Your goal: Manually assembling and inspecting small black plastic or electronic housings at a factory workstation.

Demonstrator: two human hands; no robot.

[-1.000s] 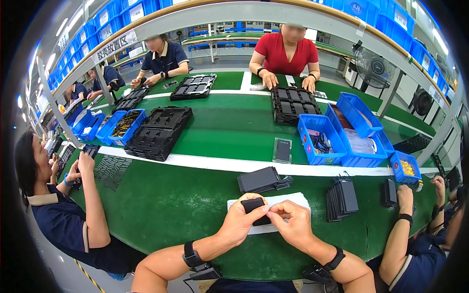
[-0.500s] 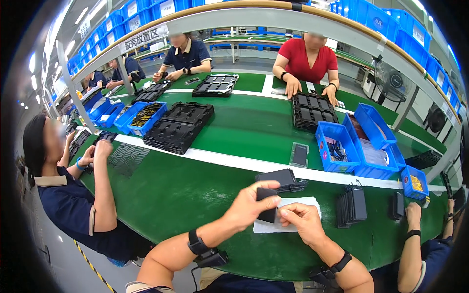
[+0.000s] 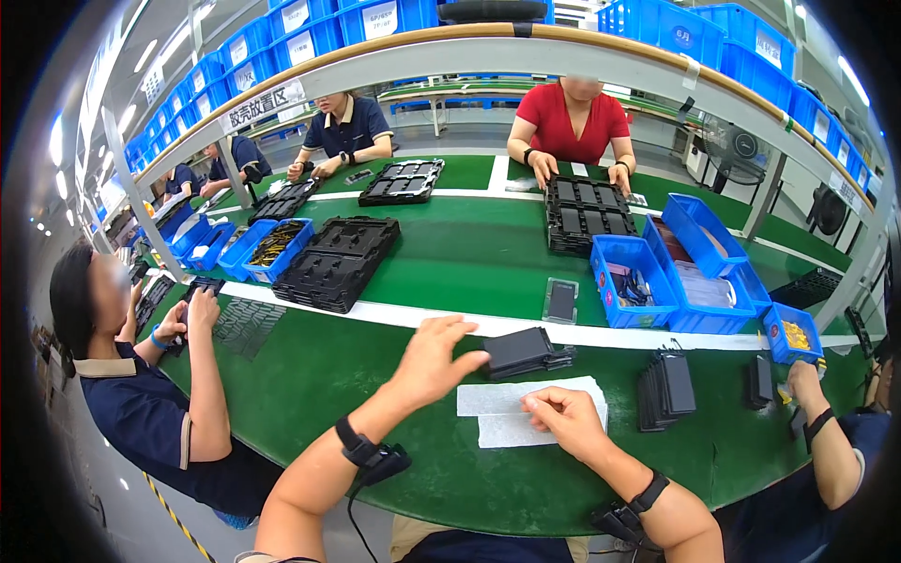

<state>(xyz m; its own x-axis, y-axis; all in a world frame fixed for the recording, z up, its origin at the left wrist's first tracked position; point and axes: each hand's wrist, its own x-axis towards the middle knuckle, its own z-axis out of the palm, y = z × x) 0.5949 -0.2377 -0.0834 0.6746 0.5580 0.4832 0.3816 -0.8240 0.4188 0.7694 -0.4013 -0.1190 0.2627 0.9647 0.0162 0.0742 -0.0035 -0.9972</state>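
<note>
My left hand (image 3: 430, 364) is open, thumb and fingers apart, just left of a low stack of flat black rectangular pieces (image 3: 518, 351). Its thumb tip reaches close to the stack's near left edge; whether they touch I cannot tell. Thin white sheets (image 3: 497, 430) lie on the green table in front of the stack, overlapping unevenly. Over their right part my right hand (image 3: 569, 418) is closed in a pinch. What sits between its fingertips, if anything, is too small to make out. Upright black pieces (image 3: 667, 389) stand in a row to the right.
Blue bins (image 3: 631, 281) with small parts stand beyond the white strip. A clear-cased dark piece (image 3: 561, 301) lies beside them. Black trays (image 3: 336, 263) are stacked at left. Co-workers sit left, right and across; one person's hand (image 3: 804, 380) is near a small bin (image 3: 791, 332).
The black piece that my left hand held is out of it. That hand has opened and moved left, beside the stack. My right hand stays pinched over the sheets, which show further left.
</note>
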